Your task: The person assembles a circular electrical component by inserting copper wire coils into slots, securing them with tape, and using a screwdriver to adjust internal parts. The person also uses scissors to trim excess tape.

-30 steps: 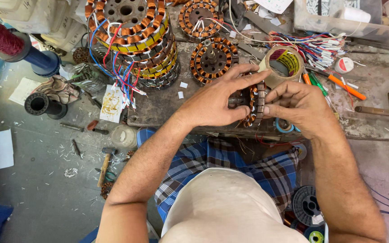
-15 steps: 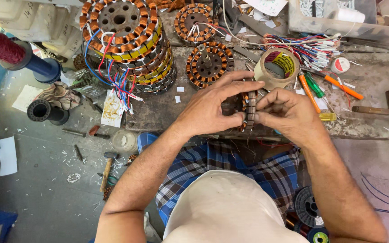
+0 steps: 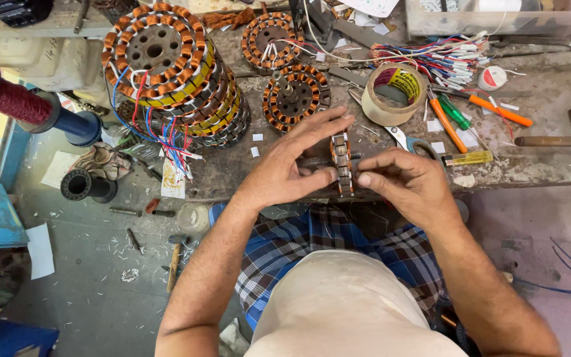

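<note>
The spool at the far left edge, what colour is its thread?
Dark red, on the spool in the head view.

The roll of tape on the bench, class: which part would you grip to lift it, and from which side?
Grip the roll of tape across its outer wall and open core, coming from above. It lies flat with the hole upward, so one finger can probably drop inside. The scissors and left hand crowd the near side.

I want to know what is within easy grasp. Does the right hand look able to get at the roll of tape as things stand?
Probably yes: the roll of tape lies just beyond the right hand with nothing between them, but that hand would first have to let go of the stator core.
</note>
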